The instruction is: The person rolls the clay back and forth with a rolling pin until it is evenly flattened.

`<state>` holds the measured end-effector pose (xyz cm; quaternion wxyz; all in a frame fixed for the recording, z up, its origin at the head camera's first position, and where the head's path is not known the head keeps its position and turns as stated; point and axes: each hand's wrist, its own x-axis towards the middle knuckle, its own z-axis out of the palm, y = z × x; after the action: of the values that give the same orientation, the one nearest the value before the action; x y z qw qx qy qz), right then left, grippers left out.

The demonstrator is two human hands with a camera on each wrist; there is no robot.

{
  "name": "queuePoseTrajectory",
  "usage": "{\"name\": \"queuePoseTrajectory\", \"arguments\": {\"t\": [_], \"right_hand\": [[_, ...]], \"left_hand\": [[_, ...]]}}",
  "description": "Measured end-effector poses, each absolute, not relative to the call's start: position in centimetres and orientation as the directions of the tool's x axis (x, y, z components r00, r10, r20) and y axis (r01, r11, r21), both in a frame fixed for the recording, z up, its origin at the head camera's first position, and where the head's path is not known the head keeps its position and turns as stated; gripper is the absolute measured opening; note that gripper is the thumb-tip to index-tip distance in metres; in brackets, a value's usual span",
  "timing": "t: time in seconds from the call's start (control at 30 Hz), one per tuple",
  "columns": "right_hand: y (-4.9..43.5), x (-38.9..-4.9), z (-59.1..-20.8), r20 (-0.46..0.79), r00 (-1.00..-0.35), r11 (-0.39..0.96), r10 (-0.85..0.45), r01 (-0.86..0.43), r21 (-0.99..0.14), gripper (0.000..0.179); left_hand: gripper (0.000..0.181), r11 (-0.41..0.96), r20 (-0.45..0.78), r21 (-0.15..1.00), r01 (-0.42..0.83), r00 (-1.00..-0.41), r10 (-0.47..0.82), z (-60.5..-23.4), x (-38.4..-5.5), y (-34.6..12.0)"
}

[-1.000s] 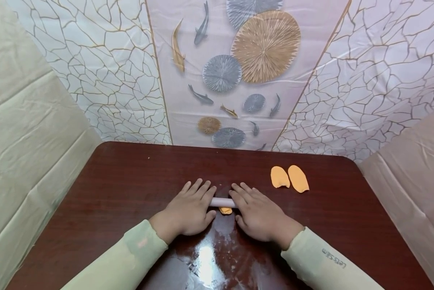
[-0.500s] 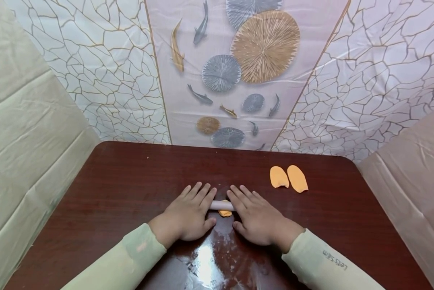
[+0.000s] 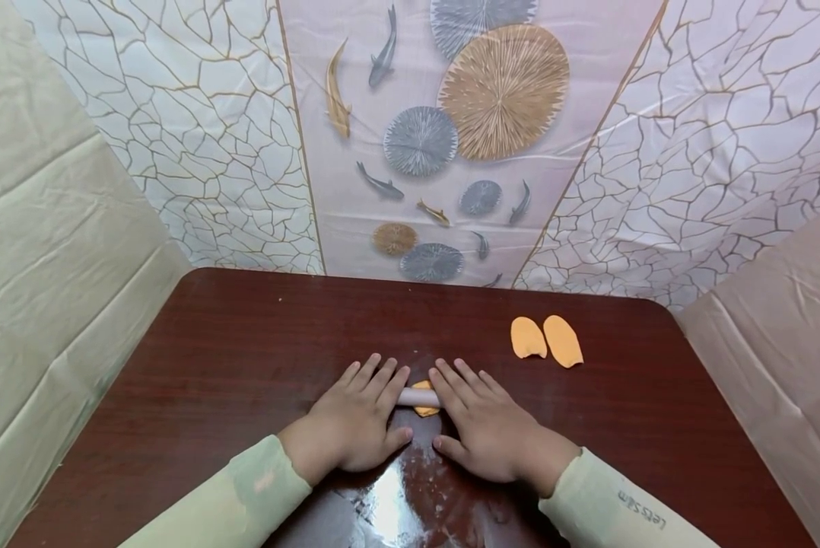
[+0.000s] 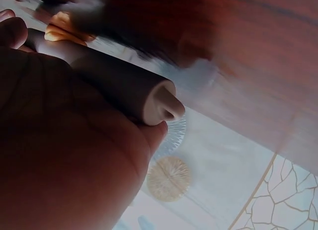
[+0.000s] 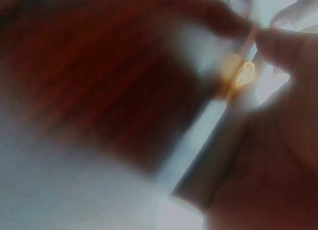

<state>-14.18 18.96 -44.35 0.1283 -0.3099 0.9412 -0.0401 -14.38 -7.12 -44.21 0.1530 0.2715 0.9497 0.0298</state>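
Note:
A light-coloured rolling pin (image 3: 418, 396) lies crosswise on an orange piece of dough (image 3: 425, 412) at the middle of the table. My left hand (image 3: 355, 418) rests with straight fingers over the pin's left part, and my right hand (image 3: 488, 422) lies the same way over its right part. Between the hands only a short stretch of the pin shows. In the left wrist view the palm lies against the rolling pin (image 4: 114, 81), its end knob poking out past the hand. The right wrist view is blurred; there the dough (image 5: 238, 76) bulges beside the pin (image 5: 213, 155).
Two flat orange dough pieces (image 3: 545, 339) lie side by side at the back right of the dark wooden table (image 3: 246, 327). Whitish smears mark the glossy tabletop near the front. Patterned cloth (image 3: 232, 152) hangs behind, with plain cloth walls at both sides.
Both hands have moved toward the person together with the rolling pin. More of the orange dough now shows on the pin's far side. The two flat pieces have stayed put.

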Motion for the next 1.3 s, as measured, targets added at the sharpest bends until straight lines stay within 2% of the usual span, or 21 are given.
{"name": "queuePoseTrajectory", "arguments": {"t": [0.67, 1.3], "right_hand": [[19.3, -12.0, -44.5, -0.199, -0.765, 0.79, -0.612, -0.588, -0.173, 0.091], [19.7, -10.4, -44.1, -0.193, -0.754, 0.778, -0.628, -0.604, -0.172, 0.091]], "left_hand": [[0.096, 0.832, -0.26, 0.079, 0.549, -0.794, 0.549, -44.5, -11.8, -7.4], [0.103, 0.814, -0.238, 0.071, 0.577, -0.783, 0.575, -44.2, -10.1, -7.5]]}}
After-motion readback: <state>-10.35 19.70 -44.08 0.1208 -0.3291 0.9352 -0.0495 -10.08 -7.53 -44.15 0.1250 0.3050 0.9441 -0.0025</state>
